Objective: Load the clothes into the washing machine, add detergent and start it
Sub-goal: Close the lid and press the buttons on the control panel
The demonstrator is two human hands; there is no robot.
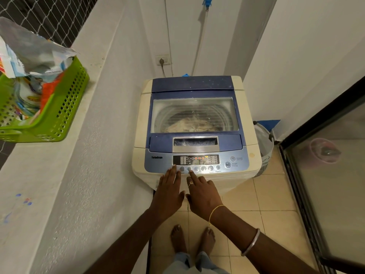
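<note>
Right, top-load washing machine [195,131] stands in a narrow alcove, lid shut, pale clothes [187,124] visible through the lid window, down in the drum. Control panel [196,162] runs along the front edge, display lit with red digits.

Left hand [169,191] lies flat, fingers [174,172] spread and holding nothing, tips touching the panel's lower left edge just beside the first round button. Right hand [203,194] points with the index finger, its tip on the second round button [189,169] in the row; the other fingers are curled loosely, gripping nothing. A ring sits on that index finger, a thread and a bangle [250,243] on the right forearm. Start/pause button [227,164] is further right, well apart from both hands.

Room: the left side of the machine sits close against a white ledge wall [94,155], its back near the rear wall. Open tiled floor [266,202] on the right front, bounded by a glass sliding door [327,175] with a dark frame. A laundry basket [264,147] is wedged between the machine's right side and the door corner. Bare feet [192,238] stand on the tiles just in front of the machine.

A green basket [59,113] with a detergent bag [33,50] sits on top of the ledge, well left of the machine, netting behind it.
</note>
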